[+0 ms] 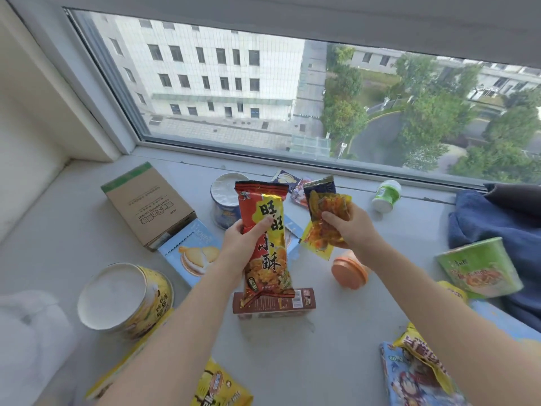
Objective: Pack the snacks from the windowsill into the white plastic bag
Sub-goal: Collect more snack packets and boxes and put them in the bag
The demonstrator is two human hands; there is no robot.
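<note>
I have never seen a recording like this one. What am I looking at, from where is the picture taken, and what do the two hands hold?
There is no machine here. A person wears one wide-angle camera on the head, so you look down along both bare arms at a grey windowsill under a window. The left hand grips a long red and yellow rice cracker packet. The right hand pinches small yellow and orange snack sachets. On the sill lie a cardboard box, a yellow tub, a brown box, an orange lid, a small white and green bottle and a green noodle cup.
</note>
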